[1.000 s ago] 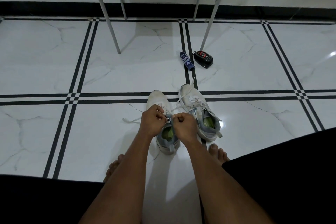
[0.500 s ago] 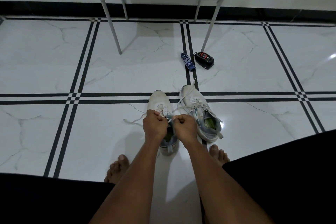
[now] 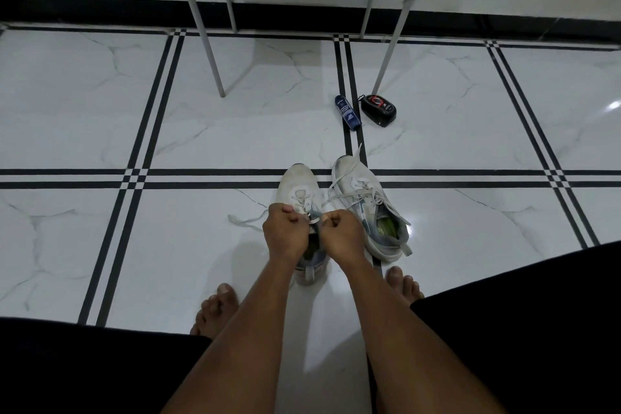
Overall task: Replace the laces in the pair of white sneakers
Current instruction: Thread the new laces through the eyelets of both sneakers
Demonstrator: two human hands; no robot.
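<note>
Head view is showing both hands sitting slightly closer to the toe of the left sneaker (image 3: pixel 300 198) than 1 second ago, with the bare feet now peeking out further below the forearms — the person is leaning in. The left hand (image 3: pixel 287 235) is curling its fingers round the lace (image 3: pixel 314 220) at the upper eyelets, and the right hand (image 3: pixel 341 238) is pinching the same lace just beside it, knuckles nearly touching. A loose tail (image 3: pixel 243 221) is trailing onto the floor to the left. That is suggesting the lacing on this shoe is being worked near the top (whether threading or pulling out, I cannot tell). The right sneaker (image 3: pixel 366 208) is lying just beside the right hand, untouched, its own laces loose.
</note>
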